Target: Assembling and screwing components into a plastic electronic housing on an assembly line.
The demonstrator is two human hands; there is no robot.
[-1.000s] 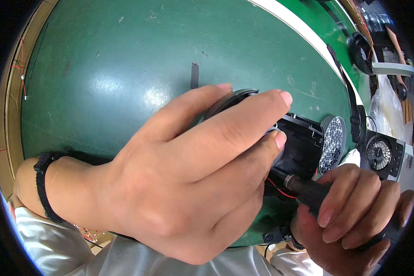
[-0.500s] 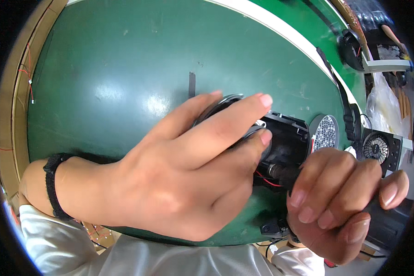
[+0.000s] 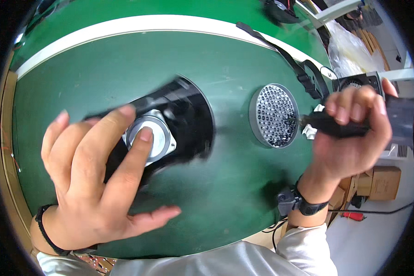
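Note:
On the green mat, at left of centre, a black curved plastic housing (image 3: 195, 112) lies slightly blurred, with a round silver speaker (image 3: 157, 141) set in its middle. My left hand (image 3: 94, 179) spreads over its near left side; the index fingertip rests on the speaker and the thumb points away. Black screws (image 3: 283, 137) lie in a round grey tray (image 3: 253, 115) with a dimpled bottom. My right hand (image 3: 352, 140) is closed around a black electric screwdriver (image 3: 319, 124), held sideways with its tip at the tray's right part among the screws.
A black strap with a buckle (image 3: 308, 83) lies along the white edge strip (image 3: 170, 23) at the back. Crumpled white scraps (image 3: 309, 132) are beside the tray. A black fan unit (image 3: 356, 82) and a plastic bag (image 3: 349, 50) stand at right, cardboard boxes (image 3: 384, 183) lower down.
My right hand has moved the screwdriver away from the housing, up and right to the screw tray. The housing now lies further left, and my left hand has drawn back with fingers spread.

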